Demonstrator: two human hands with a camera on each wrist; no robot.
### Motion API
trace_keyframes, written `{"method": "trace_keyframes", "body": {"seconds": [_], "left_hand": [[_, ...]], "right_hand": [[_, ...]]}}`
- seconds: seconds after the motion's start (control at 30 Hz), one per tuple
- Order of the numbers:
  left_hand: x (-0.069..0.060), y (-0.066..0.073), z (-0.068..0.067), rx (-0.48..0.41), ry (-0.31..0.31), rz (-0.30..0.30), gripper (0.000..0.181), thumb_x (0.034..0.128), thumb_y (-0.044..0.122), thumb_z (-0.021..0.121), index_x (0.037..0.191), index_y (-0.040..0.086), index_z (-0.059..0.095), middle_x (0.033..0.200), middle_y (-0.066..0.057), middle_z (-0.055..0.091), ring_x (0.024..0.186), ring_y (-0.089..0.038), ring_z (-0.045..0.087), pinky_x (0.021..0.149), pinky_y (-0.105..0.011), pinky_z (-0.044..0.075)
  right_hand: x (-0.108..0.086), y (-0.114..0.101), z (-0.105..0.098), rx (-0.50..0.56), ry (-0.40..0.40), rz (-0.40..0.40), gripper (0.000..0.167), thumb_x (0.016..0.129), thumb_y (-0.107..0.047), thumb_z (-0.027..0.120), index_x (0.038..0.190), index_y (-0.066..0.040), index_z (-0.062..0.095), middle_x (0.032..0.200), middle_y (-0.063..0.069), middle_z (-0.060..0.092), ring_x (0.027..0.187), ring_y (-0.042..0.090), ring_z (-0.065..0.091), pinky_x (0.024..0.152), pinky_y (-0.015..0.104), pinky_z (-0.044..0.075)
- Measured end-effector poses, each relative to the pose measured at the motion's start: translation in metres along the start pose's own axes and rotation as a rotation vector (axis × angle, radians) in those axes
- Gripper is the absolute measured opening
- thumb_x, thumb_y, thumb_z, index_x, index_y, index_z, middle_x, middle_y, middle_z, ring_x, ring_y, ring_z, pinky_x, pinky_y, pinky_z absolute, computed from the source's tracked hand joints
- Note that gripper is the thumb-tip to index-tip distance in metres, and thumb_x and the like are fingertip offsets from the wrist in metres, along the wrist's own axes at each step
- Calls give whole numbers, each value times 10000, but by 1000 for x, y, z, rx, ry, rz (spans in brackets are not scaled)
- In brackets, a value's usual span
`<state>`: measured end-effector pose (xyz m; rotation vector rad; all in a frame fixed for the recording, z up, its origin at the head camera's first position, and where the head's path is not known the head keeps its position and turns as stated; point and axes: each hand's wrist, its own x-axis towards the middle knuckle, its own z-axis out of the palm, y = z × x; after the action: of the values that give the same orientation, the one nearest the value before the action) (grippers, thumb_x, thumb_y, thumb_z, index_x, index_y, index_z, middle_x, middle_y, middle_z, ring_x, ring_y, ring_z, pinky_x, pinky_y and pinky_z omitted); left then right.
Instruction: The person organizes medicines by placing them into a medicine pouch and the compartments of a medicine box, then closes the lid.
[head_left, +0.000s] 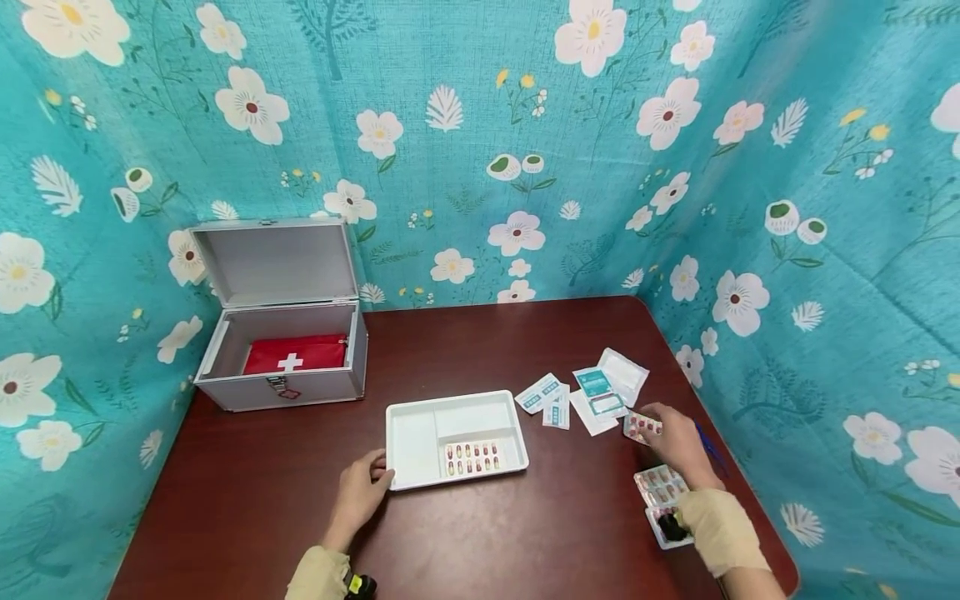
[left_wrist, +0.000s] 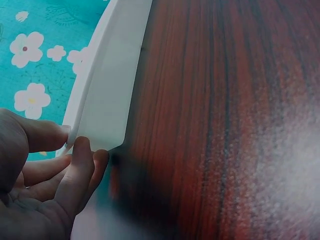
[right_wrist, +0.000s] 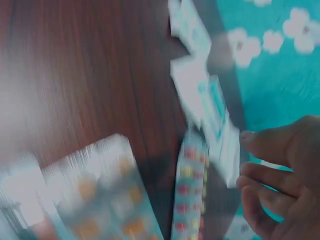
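A white divided tray (head_left: 412, 442) lies mid-table, with a blister pack of red and yellow capsules (head_left: 472, 457) in its lower right compartment. My left hand (head_left: 360, 493) pinches the tray's near left corner; in the left wrist view the thumb is on the rim and the fingers are against the outer wall. On the right, my right hand (head_left: 675, 446) hovers beside another capsule blister pack (head_left: 640, 427). The right wrist view, blurred, shows its fingers (right_wrist: 270, 172) bent and apart from that pack (right_wrist: 189, 200), with nothing held.
More blister packs (head_left: 662, 483) lie near the right wrist. Several white and teal packets (head_left: 592, 382) are spread behind the right hand. A silver case (head_left: 292, 392) stands lid-up at the back left, holding a red pouch (head_left: 318, 350) with a white cross. Floral curtains (head_left: 450, 192) surround the table.
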<state>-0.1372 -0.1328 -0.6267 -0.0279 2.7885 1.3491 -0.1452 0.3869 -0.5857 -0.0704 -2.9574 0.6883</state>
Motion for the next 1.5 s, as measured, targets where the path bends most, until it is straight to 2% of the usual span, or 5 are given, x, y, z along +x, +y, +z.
{"method": "trace_keyframes", "body": {"seconds": [0.2,0.43,0.8,1.17,1.5], "left_hand": [[2,-2,-8,26,-6,-12,356,869,47,696,1198,-81,649,1038,-184,735,880,-253,722,766,-334,583],[3,0,-4,24,-6,0,320,859,44,708,1153,-78,671,991,-159,747,858,-229,715,758,-317,572],[-4,2,1,16,-3,4,294,851,35,716,1126,-65,685,931,-124,743,828,-206,701,756,-332,564],[-1,4,-3,33,-10,-5,305,853,42,718,1135,-67,682,932,-116,742,848,-209,694,775,-351,562],[-1,3,-1,13,13,3,294,856,38,716,1131,-59,685,937,-130,747,841,-219,713,764,-327,570]], "right_hand": [[27,29,-6,-107,-242,46,525,826,-88,761,1248,144,551,1220,373,578,1105,519,566,945,641,466],[43,51,1,-164,-386,55,501,787,-149,821,1174,63,584,1024,255,582,863,335,569,784,528,534],[37,57,0,-22,-346,-1,405,752,-36,782,1015,-29,473,764,99,539,692,230,520,599,343,423],[37,54,-25,24,-249,-48,207,858,-34,708,1042,-13,614,902,151,678,713,198,545,617,359,437],[39,21,-29,314,-258,-20,266,907,-60,696,1156,21,647,782,97,678,548,133,591,477,310,496]]}}
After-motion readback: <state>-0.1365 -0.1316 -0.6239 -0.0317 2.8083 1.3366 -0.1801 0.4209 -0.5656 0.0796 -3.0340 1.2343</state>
